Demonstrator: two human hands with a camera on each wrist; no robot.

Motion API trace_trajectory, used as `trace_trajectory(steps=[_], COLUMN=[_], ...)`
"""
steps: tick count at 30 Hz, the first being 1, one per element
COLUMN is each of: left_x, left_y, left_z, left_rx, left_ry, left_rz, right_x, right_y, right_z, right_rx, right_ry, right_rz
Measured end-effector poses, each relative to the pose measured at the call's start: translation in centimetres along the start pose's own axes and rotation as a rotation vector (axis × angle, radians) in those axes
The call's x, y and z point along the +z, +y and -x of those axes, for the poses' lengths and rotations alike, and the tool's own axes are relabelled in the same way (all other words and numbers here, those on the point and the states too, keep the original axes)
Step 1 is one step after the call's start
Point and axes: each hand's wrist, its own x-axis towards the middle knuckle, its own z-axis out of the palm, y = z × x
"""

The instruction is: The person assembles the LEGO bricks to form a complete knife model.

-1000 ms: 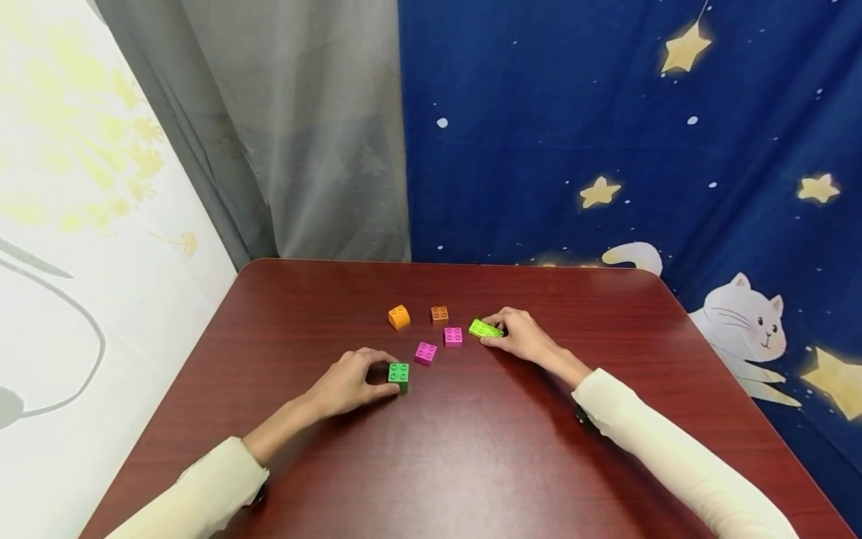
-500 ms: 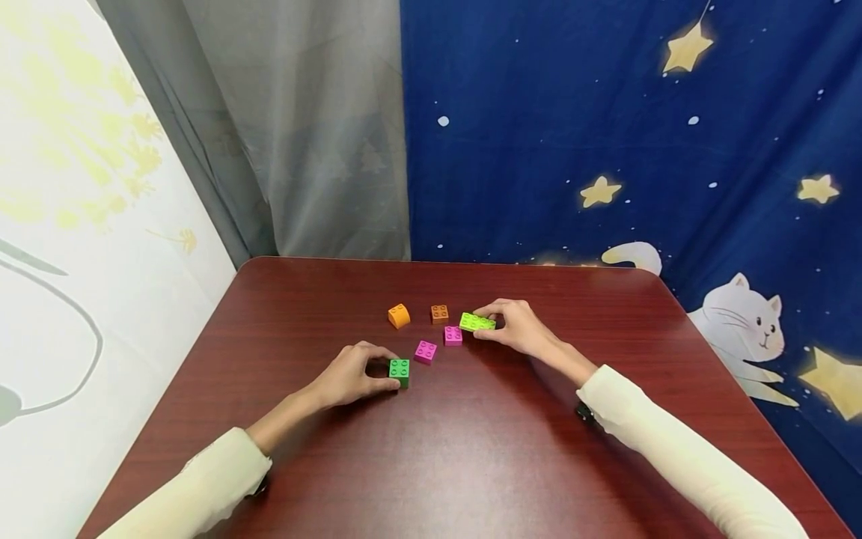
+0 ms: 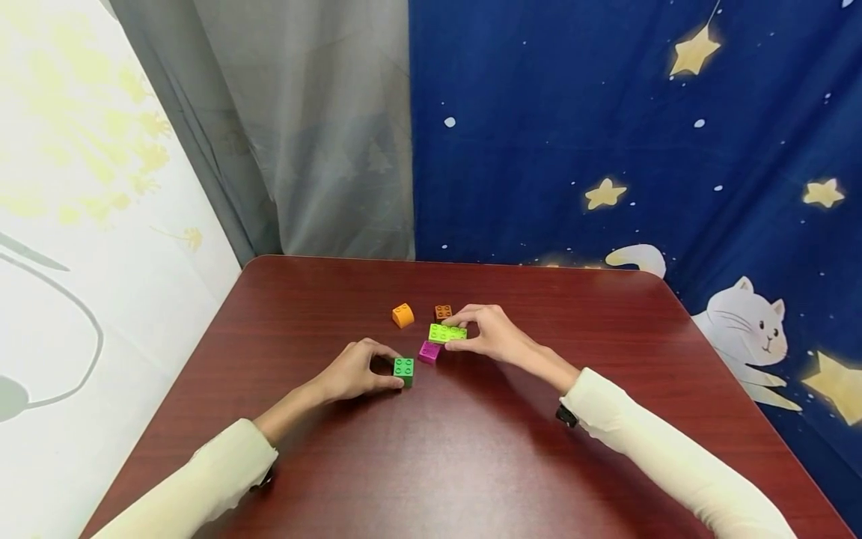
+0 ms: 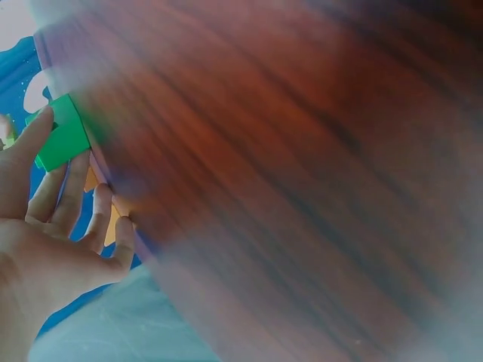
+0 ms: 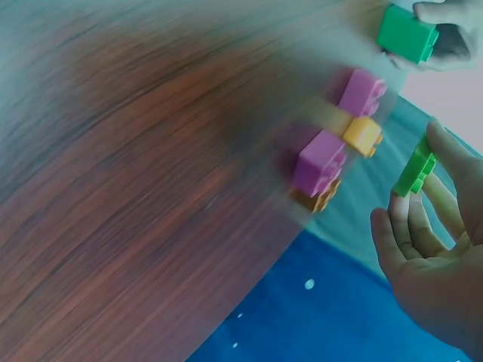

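My left hand (image 3: pixel 353 372) pinches a green toy building brick (image 3: pixel 404 371) between thumb and fingers, low over the table; the left wrist view shows the same green brick (image 4: pixel 66 136) at the fingertips. In my right hand (image 3: pixel 494 335) is a thin lime green building brick (image 3: pixel 447 334), gripped by its right end and raised above the table. It hides one magenta brick in the head view. In the right wrist view, that magenta brick (image 5: pixel 320 163) and another magenta brick (image 5: pixel 361 93) stand apart on the table. The lime brick (image 5: pixel 415 167) is pinched at its edges.
An orange curved-top brick (image 3: pixel 402 316) and a brown-orange square brick (image 3: pixel 442 313) lie behind the hands. The dark red table (image 3: pixel 431 464) ends at a far edge before a grey curtain (image 3: pixel 343 150) and a blue star-patterned curtain (image 3: pixel 539 150).
My right hand has carried the lime green brick leftward, over a magenta brick. The left hand keeps its hold on the green brick and has barely shifted.
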Motion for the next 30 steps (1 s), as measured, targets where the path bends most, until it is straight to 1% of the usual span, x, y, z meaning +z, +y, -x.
trace_trajectory(steps=[2, 6, 9, 13, 17, 23, 30], left_x=[-0.1, -0.5, -0.8, -1.2, -1.5, -1.8, -1.9], left_y=[-0.2, -0.6, -1.0, -1.5, -1.9, -2.1, -2.4], left_z=[-0.1, -0.3, -0.5, -0.6, -0.4, -0.1, 0.0], left_rx=[0.001, -0.017, -0.011, 0.006, 0.007, 0.008, 0.018], left_ry=[0.007, 0.026, 0.026, 0.023, 0.021, 0.019, 0.014], left_rz=[-0.006, -0.011, -0.017, -0.027, -0.038, -0.054, -0.068], right_x=[0.3, 0.9, 1.4, 2.3, 3.2, 4.4, 5.7], right_y=[-0.4, -1.1, -1.6, -2.3, -2.9, -3.5, -4.3], right_z=[-0.3, -1.2, -1.8, -2.6, -3.2, -3.6, -3.9], right_rx=[-0.005, -0.026, -0.05, -0.072, -0.085, -0.095, -0.122], right_ry=[-0.008, -0.007, -0.011, -0.034, -0.053, -0.057, -0.064], right_rz=[-0.014, -0.043, -0.061, -0.056, -0.038, -0.005, -0.05])
